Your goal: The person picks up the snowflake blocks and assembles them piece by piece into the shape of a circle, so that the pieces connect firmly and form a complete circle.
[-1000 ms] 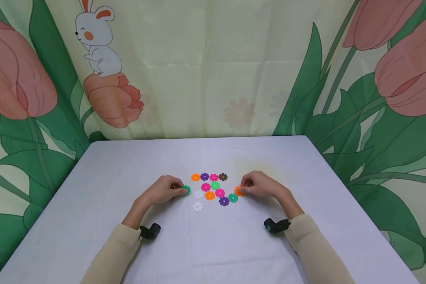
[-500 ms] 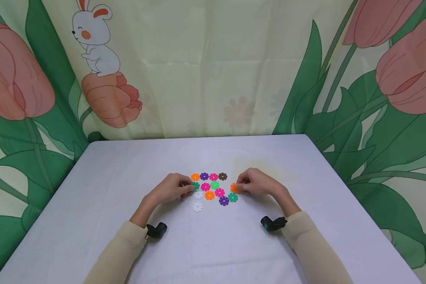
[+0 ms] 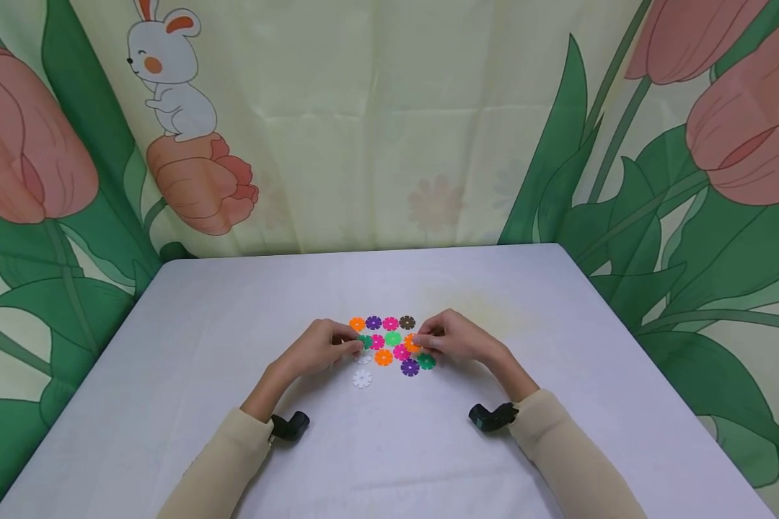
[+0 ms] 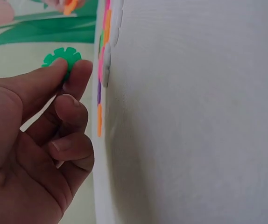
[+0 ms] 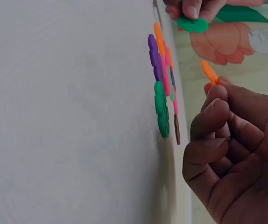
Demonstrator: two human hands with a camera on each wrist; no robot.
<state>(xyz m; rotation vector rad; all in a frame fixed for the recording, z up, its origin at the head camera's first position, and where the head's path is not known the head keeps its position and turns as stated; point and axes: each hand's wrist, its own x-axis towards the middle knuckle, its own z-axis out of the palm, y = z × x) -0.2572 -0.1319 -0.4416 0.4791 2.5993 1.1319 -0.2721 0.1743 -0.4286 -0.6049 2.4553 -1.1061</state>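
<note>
Left hand (image 3: 318, 347) pinched green disc (image 4: 73, 57) between fingers, below centre of head view; right hand (image 3: 456, 335) gripped orange disc (image 5: 209, 71), farther right. Both discs were above desk (image 3: 389, 447). White disc (image 3: 362, 378) lay lowest in frame, brown disc (image 3: 407, 323) at top row's right end.

Notched discs (image 3: 384, 357): smooth plastic look. Tablecloth (image 3: 389, 440): matt cloth, lightly creased. Sleeves (image 3: 223, 458): matt fabric.

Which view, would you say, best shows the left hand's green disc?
The left wrist view: the green disc, pinched by the left hand, is largest, its notched upper rim clear. The head view shows it small, partly covered; the right wrist view, near the top edge, partly covered.
</note>
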